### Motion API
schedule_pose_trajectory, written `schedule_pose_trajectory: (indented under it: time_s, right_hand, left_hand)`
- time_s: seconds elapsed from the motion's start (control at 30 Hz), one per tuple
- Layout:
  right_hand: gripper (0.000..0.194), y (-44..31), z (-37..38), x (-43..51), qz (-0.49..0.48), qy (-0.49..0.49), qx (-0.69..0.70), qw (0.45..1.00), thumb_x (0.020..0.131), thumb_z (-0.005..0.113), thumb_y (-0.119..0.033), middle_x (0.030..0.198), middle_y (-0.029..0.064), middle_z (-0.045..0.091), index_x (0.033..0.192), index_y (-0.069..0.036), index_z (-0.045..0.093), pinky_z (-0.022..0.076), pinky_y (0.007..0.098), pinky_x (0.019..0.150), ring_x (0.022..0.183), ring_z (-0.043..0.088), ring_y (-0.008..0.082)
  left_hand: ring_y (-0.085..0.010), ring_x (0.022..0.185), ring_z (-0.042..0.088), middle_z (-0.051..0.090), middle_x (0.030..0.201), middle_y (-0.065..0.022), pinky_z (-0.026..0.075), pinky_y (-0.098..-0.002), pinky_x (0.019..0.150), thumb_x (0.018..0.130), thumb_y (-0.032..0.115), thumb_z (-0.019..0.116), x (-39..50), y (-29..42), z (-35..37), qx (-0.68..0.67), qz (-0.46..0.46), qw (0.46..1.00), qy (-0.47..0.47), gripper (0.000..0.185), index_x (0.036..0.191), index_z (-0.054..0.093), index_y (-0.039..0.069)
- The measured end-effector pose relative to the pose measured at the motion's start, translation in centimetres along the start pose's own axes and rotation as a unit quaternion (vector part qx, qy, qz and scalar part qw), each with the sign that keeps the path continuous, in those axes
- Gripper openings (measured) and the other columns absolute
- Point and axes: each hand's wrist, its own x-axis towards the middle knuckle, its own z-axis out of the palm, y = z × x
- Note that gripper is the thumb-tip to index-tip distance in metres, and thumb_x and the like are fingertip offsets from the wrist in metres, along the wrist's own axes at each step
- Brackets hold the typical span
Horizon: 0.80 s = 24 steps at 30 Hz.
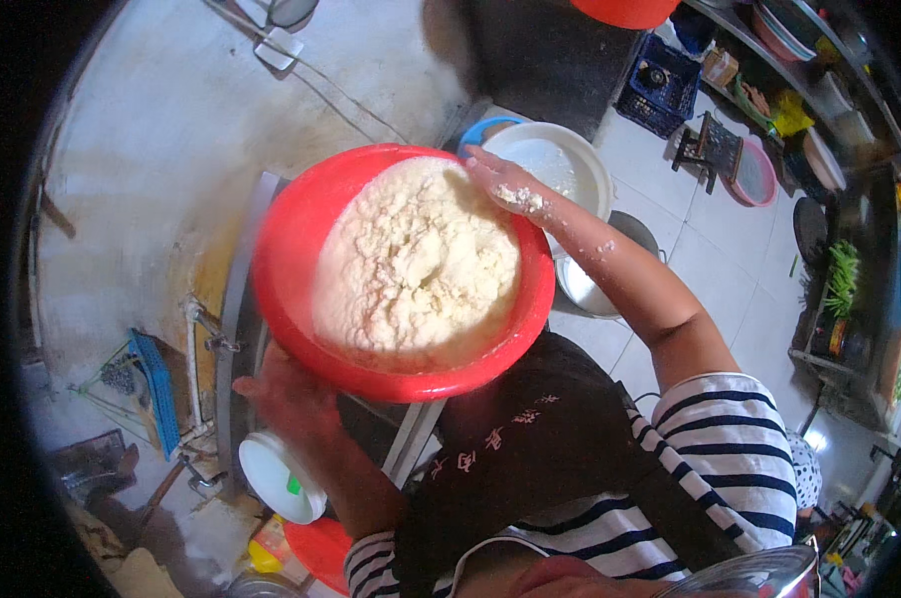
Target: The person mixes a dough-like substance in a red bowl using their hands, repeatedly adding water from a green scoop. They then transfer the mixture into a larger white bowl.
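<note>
A large red plastic basin is tilted in front of my chest, holding a mass of pale, crumbly, moist dough-like food. My right hand rests on the basin's far right rim, with pale crumbs stuck to the hand and forearm. At the lower left, my left hand supports the basin from beneath its rim; the thumb sticks out and some fingers are hidden under the basin. Behind my right hand stands a white tub with pale residue inside.
A metal pot stands on the tiled floor beside the white tub. At the lower left are a white round lid or container and a tap. A dark blue crate, a pink basin and laden shelves line the right side.
</note>
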Motion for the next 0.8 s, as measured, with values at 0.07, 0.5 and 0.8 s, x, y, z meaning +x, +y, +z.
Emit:
schedule_pose_trajectory:
  time_s: [0.07, 0.5, 0.8]
  right_hand:
    - [0.067, 2.8, -1.4, 0.9, -0.018, 0.019, -0.021, 0.999, 0.092, 0.037, -0.050, 0.141, 0.0188, 0.035, 0.140, -0.005, 0.028, 0.0241, 0.0339, 0.108, 0.131, 0.032, 0.0296]
    - [0.057, 15.2, 1.4, 1.6, 0.070, 0.111, 0.219, 0.967, 0.090, 0.047, -0.040, 0.111, 0.0181, 0.059, 0.128, 0.001, 0.042, 0.0415, 0.0346, 0.089, 0.103, 0.055, 0.0261]
    - [0.060, 19.4, 1.5, 3.9, 0.102, 0.081, 0.271, 0.954, 0.090, 0.041, -0.048, 0.118, 0.0236, 0.055, 0.120, 0.003, 0.051, 0.0392, 0.0382, 0.093, 0.109, 0.053, 0.0338]
  left_hand:
    - [-0.0224, 0.088, 0.060, 0.062, 0.102, -0.0158, 0.050, -0.0283, 0.067, 0.077, 0.072, 0.044, 0.7, -0.7, 1.9, 0.048, -0.005, 0.997, -0.057, 0.089, 0.114, 0.051, -0.008]
    - [-0.0063, 0.047, 0.047, 0.053, 0.061, -0.0016, 0.035, -0.0180, 0.044, 0.076, 0.000, 0.063, 2.4, -4.3, 10.3, 0.318, 0.012, 0.943, -0.101, 0.015, 0.071, 0.051, 0.005]
    - [-0.0046, 0.049, 0.047, 0.058, 0.065, -0.0011, 0.034, -0.0172, 0.045, 0.079, 0.004, 0.063, 3.9, -5.2, 11.8, 0.324, -0.050, 0.942, -0.071, 0.009, 0.087, 0.059, 0.001]
